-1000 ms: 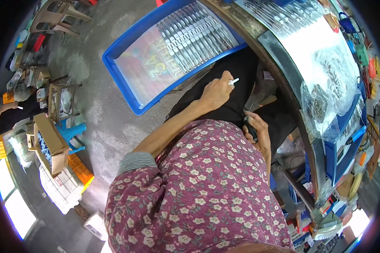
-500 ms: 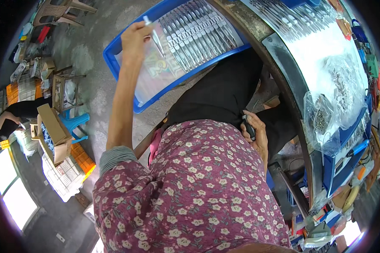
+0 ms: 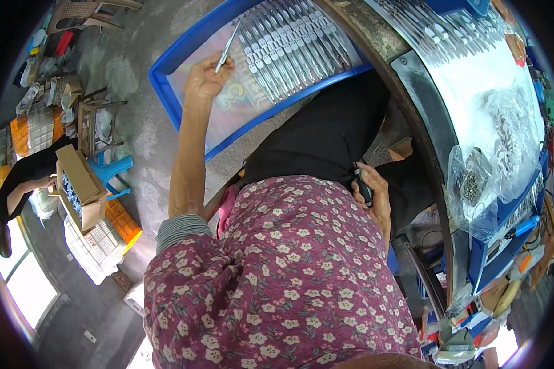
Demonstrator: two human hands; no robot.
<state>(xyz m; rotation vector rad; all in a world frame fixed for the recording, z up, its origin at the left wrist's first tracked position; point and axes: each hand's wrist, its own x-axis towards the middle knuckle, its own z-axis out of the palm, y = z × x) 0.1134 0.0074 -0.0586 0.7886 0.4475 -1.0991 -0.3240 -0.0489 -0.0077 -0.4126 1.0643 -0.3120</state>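
Observation:
My left hand (image 3: 206, 79) is over the left part of a blue tray (image 3: 161, 83), its fingers closed on a slim silver metal tool (image 3: 227, 48) that points up and away. Similar silver tools (image 3: 292, 52) lie side by side in rows across the tray's right part, apart from the hand. The tray's bottom shows a printed sheet under clear plastic. By my lap, at the edge of the black trousers, my right hand (image 3: 380, 194) is wrapped round a screwdriver (image 3: 364, 188) with a dark handle; its tip is hard to make out.
To the right, a workbench (image 3: 421, 86) carries more silver tools (image 3: 440, 27), a heap of small metal parts (image 3: 505, 135) and a clear bag of small pieces (image 3: 472, 184). On the left are a cardboard box (image 3: 80, 184), a blue stool (image 3: 114, 169) and another person's arm (image 3: 28, 184).
My left hand has come slightly nearer, and the silver tool, which pointed down to the right, now points up and away. My right hand stays put. The other person has shifted.

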